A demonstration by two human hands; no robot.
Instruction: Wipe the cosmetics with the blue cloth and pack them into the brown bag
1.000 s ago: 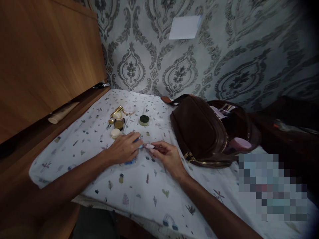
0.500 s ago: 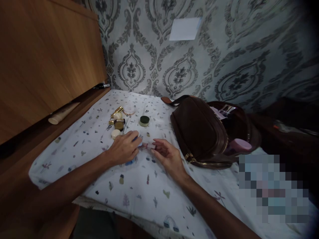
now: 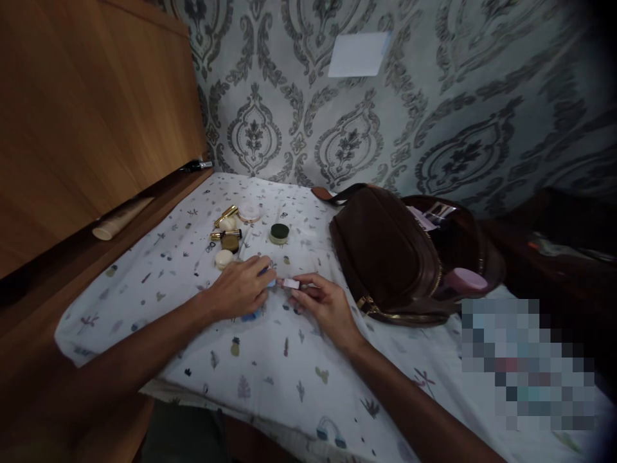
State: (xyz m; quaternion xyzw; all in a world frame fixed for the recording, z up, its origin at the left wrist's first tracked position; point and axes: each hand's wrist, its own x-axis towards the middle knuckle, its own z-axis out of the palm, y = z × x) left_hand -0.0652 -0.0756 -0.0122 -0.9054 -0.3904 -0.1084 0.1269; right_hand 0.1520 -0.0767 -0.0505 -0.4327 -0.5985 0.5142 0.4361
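My left hand [image 3: 241, 286] is closed around a crumpled blue cloth [image 3: 251, 315], which shows below the palm and past the fingertips. Between finger and thumb, my right hand [image 3: 325, 305] pinches a small pale pink cosmetic tube [image 3: 290, 283]. The tube's narrow reddish left end meets the cloth at my left fingers; how far it goes in is hidden. Just beyond my left hand lie a cream round jar [image 3: 224, 259], an olive-brown jar [image 3: 230, 244] and gold lipsticks [image 3: 225, 235]. Farther right stands a dark green-lidded jar [image 3: 279, 233].
An open brown leather bag [image 3: 380, 251] sits to the right, with a pink item [image 3: 465, 281] inside. A clear pinkish compact [image 3: 249, 212] lies at the back. Along the left, a beige tube [image 3: 123, 218] and a black brush [image 3: 195, 166] rest on a wooden ledge under the cabinet [image 3: 96, 96].
My right fingers have shifted their pinch on the tube, and its pale end now shows plainly turned towards the cloth. My left hand stays almost in place.
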